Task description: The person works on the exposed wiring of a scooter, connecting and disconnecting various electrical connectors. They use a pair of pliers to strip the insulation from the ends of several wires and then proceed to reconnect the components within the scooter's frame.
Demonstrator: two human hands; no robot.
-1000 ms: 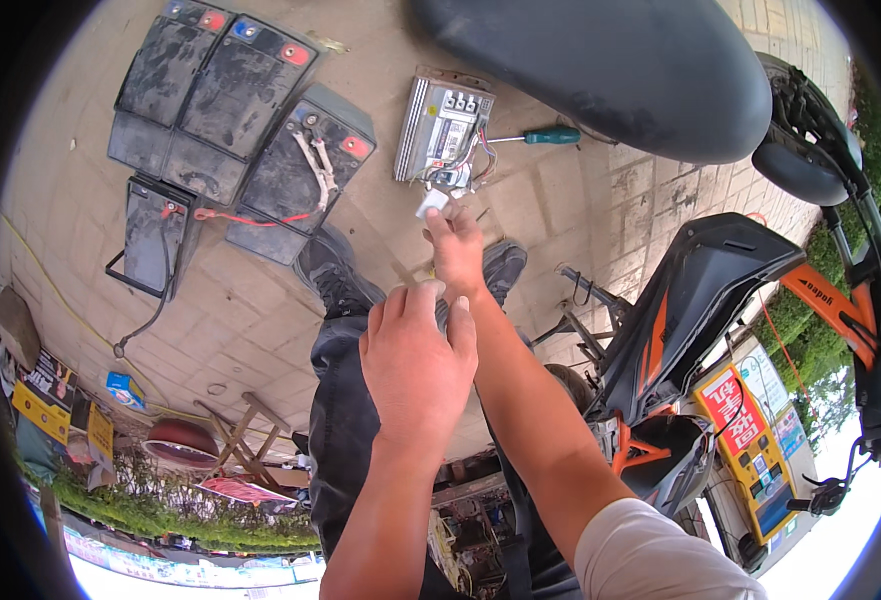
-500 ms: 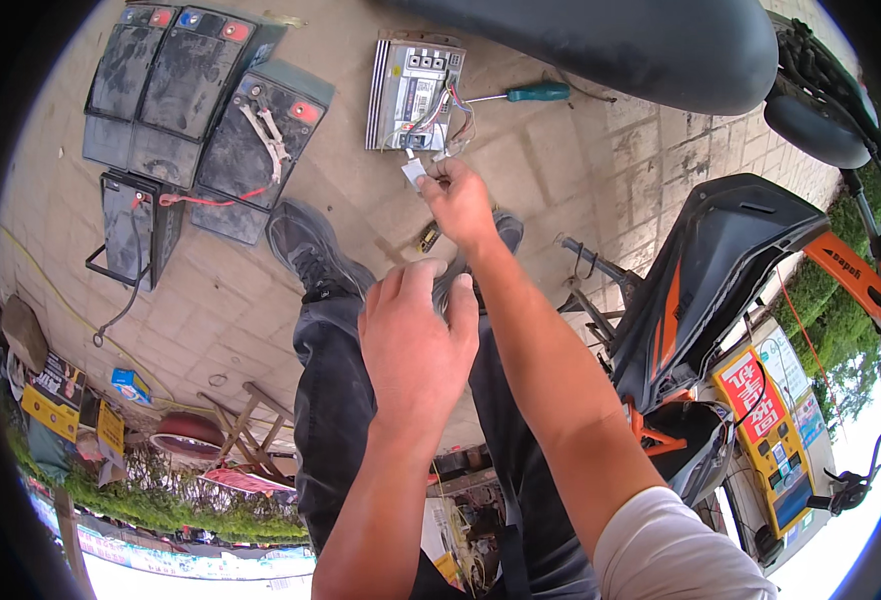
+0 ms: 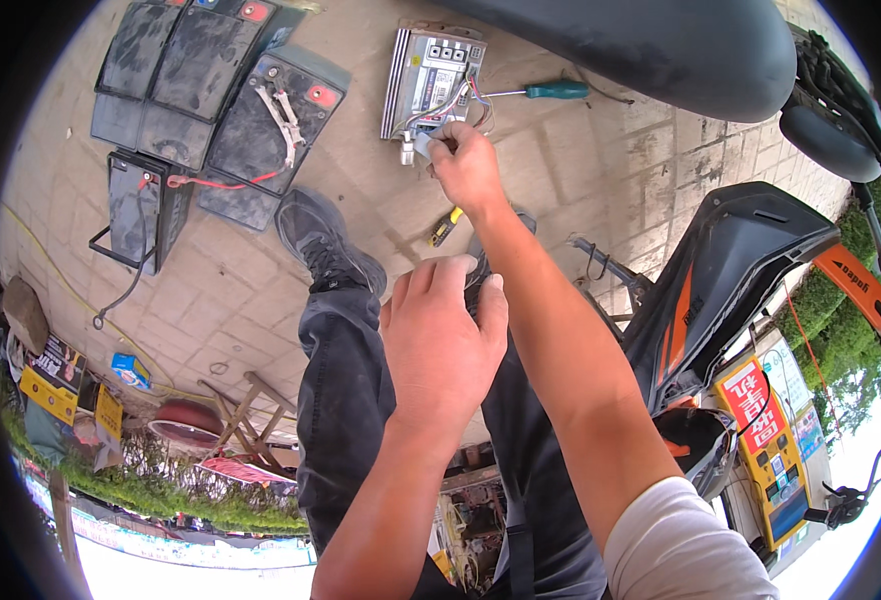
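Between the thumb and fingers of my right hand (image 3: 467, 168) is a whitish plastic wire connector (image 3: 423, 144), partly hidden by the fingertips. It is at the near edge of a silver, finned controller box (image 3: 438, 85) lying on the paving. A second white connector (image 3: 407, 152) hangs beside it on the left, and thin coloured wires (image 3: 476, 97) loop over the box's right side. My left hand (image 3: 438, 340) hovers above my legs, its fingers loosely curved and the thumb apart, with nothing seen in it. Its palm is turned away from view.
A green-handled screwdriver (image 3: 556, 90) lies right of the box. Dusty black batteries (image 3: 200, 90) stand at the left, joined by a red cable (image 3: 222, 184). A yellow-and-black tool (image 3: 445, 228) lies near my right shoe. Black and orange scooter parts (image 3: 730, 260) rise at the right.
My right hand has moved up to the controller box with the whitish connector. My left hand keeps its curved pose, a little farther right. The whole view has shifted slightly.
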